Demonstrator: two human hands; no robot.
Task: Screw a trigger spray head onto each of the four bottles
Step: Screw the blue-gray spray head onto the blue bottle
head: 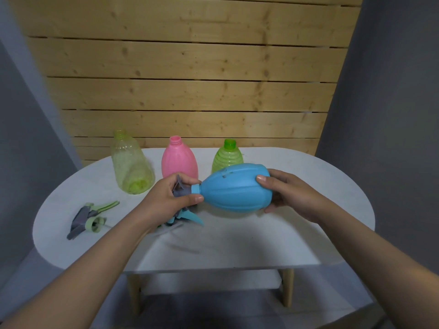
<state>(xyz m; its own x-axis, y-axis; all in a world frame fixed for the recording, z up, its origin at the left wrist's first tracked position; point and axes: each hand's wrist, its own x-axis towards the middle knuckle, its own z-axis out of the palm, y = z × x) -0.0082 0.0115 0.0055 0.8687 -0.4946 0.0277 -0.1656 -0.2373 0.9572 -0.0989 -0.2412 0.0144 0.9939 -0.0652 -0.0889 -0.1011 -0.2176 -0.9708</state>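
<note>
I hold a blue bottle (235,188) on its side above the table, neck pointing left. My right hand (282,192) grips its base. My left hand (171,198) is closed around a grey spray head (181,189) sitting at the bottle's blue neck collar. Under my left hand lies another spray head with a blue trigger (190,217), partly hidden. A grey and pale green spray head (90,218) lies at the table's left. Three open bottles stand at the back: a clear yellow-green bottle (130,162), a pink bottle (179,159) and a bright green bottle (226,155).
The white oval table (297,236) has a lower shelf and wooden legs. A thin clear dip tube (180,246) lies near the front middle. A wooden slat wall rises right behind the table, with grey walls at both sides.
</note>
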